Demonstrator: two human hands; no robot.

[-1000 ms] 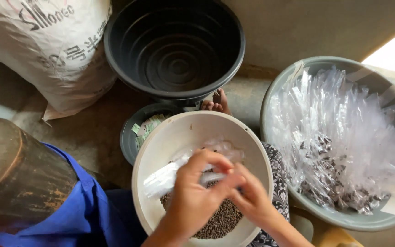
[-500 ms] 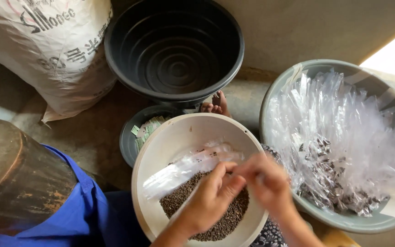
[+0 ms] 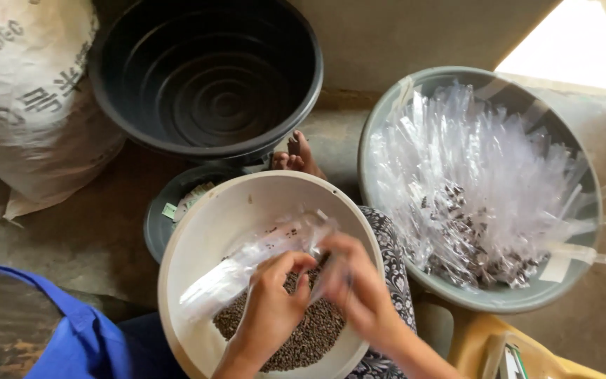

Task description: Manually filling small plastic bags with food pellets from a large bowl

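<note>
— What have you got between your hands?

— You hold a long clear plastic sleeve [image 3: 250, 261] over the cream bowl [image 3: 198, 238]. Your left hand [image 3: 271, 309] pinches its right end, thumb and forefinger curled shut on the film, so the mouth stays gathered while the rest lies slack toward the left across the bowl's inner wall. Your right hand [image 3: 355, 288] is blurred; it closes on the same end, but you cannot tell exactly how its fingers grip.

— Why over the bowl?

— Judging by the layout, anything that spills drops back into the small dark pellets [image 3: 310, 333] heaped in the near part of the bowl, right under your hands.

— And around that?

— To your right sits a grey basin [image 3: 499, 302] crammed with the same clear sleeves [image 3: 471, 175], some showing dark pellets at their near ends. Far from you stands a big black tub [image 3: 205, 77], ribbed in rings inside. Tucked between it and the cream bowl is a small dark dish [image 3: 159, 224] with a green-and-white paper scrap. Far left leans a white woven sack [image 3: 29, 105] with dark printed lettering. A bare foot [image 3: 296, 158] peeks out past the bowl's far rim, and blue cloth [image 3: 78, 333] lies near left.
</note>
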